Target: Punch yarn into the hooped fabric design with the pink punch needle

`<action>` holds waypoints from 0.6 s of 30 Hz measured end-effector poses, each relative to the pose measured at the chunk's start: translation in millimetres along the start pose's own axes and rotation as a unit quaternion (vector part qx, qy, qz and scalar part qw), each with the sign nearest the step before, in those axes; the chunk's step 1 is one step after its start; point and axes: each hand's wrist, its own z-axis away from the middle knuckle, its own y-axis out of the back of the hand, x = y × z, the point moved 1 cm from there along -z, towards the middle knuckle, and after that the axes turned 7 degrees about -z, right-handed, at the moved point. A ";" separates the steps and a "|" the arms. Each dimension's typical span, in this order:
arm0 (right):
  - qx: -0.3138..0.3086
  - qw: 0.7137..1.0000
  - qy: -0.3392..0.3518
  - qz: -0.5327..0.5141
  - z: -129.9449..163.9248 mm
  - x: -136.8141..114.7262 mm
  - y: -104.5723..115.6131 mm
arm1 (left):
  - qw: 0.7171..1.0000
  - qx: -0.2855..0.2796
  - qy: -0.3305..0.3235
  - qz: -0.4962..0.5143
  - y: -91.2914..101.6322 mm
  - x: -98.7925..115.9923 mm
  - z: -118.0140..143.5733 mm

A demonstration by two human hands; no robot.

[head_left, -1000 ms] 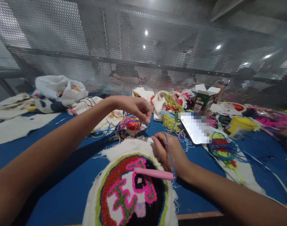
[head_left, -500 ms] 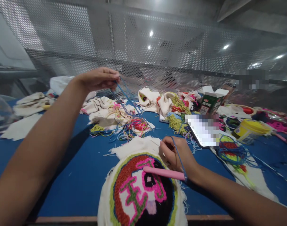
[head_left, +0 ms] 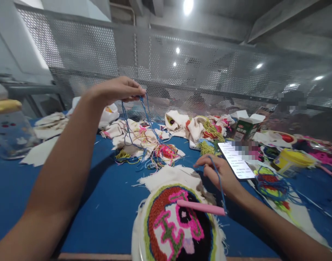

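My left hand (head_left: 124, 90) is raised above the far side of the table, fingertips pinched on blue yarn (head_left: 149, 119) that hangs in several strands. Beneath it lies a heap of tangled yarn ends (head_left: 166, 154). My right hand (head_left: 221, 174) hovers beside the hoop with its index finger stretched out and fingers apart. A blue strand drapes over that hand and runs to the end of a pink punch needle (head_left: 201, 207). The punch needle rests across round hooped embroidery (head_left: 179, 232) in red, black, pink and green; its tip cannot be made out.
A lit phone (head_left: 236, 161) lies beyond my right hand. To its right are a yellow-lidded tub (head_left: 292, 162) and a bundle of blue yarn (head_left: 273, 185). A green box (head_left: 246, 127) and cloth pieces (head_left: 197, 127) stand further back. At left is a clear jar (head_left: 12, 130).
The view has tilted up and swung left. My right hand's fingers have gone from curled at the cloth's edge to loosened and extended. My left hand still holds the blue yarn up.
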 end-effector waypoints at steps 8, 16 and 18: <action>-0.101 0.991 -0.080 -0.043 -31.6 -8.2 91.9 | 0.996 -0.043 -0.074 0.035 5.0 11.9 2.6; -0.210 0.972 -0.099 0.030 -65.0 -70.1 117.7 | 0.990 -0.045 -0.113 0.068 0.2 33.4 14.2; -0.207 0.975 -0.080 0.030 -75.6 -74.8 111.4 | 0.990 -0.042 -0.119 0.066 0.7 35.0 15.5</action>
